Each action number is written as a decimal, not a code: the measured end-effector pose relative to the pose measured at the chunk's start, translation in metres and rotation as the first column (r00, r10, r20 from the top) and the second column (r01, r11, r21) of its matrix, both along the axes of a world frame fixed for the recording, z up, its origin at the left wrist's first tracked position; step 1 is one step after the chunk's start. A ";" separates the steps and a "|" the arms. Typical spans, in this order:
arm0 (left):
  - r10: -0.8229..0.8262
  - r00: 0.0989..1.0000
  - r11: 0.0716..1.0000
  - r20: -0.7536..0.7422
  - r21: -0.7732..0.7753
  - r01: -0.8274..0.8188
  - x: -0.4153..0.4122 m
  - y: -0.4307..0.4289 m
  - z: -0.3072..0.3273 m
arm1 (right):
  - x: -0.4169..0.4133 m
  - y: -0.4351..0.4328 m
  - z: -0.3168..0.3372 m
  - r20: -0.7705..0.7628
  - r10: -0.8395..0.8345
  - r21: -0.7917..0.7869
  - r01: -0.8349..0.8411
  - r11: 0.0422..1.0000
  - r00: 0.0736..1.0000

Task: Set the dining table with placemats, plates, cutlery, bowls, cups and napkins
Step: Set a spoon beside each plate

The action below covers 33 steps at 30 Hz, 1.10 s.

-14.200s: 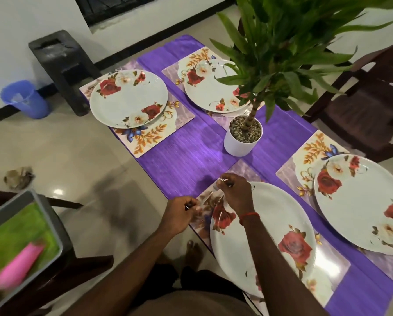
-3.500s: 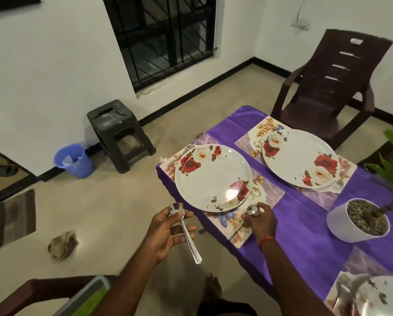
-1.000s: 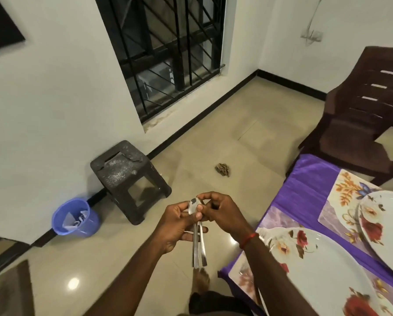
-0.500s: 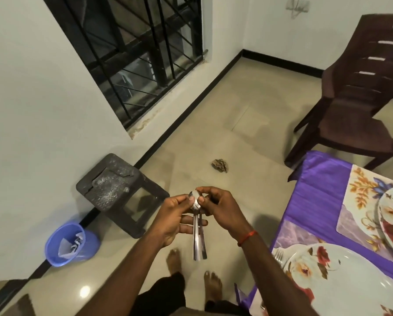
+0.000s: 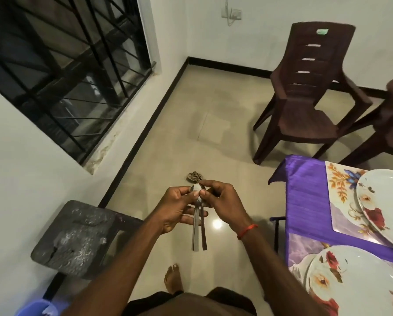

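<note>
Two spoons (image 5: 197, 233) held over the floor (image 5: 191, 124), off the corner of the set surface (image 5: 305, 197).

A barred window (image 5: 61, 71) filled the left wall. A brown chair (image 5: 305, 92) stood beyond the purple-clothed surface, whose corner carried two flowered plates (image 5: 355, 286) on placemats (image 5: 341, 201). A dark stool (image 5: 77, 236) stood left. Between them the left hand (image 5: 175, 210) and right hand (image 5: 223, 201) met, their fingers (image 5: 210, 184) pinching the spoon bowls and hiding most of them, handles hanging side by side. A brown scrap (image 5: 193, 176) lay beyond.
</note>
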<state>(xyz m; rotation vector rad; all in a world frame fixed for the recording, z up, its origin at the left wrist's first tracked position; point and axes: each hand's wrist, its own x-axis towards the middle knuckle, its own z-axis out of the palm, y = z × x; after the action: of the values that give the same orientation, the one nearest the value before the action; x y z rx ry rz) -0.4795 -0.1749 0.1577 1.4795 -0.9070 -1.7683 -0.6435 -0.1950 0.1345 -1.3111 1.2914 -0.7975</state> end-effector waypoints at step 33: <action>-0.410 0.909 0.902 -0.082 0.115 0.417 -0.112 -0.310 -0.007 | -0.099 -0.242 -0.004 -0.165 -0.471 0.034 0.482 0.875 0.867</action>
<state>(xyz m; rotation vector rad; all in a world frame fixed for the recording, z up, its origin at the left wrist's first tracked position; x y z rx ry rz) -0.5915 -0.4852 0.1507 1.3783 -1.1625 -2.2008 -0.7426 -0.4367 0.1303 -1.0128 1.7911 -0.9906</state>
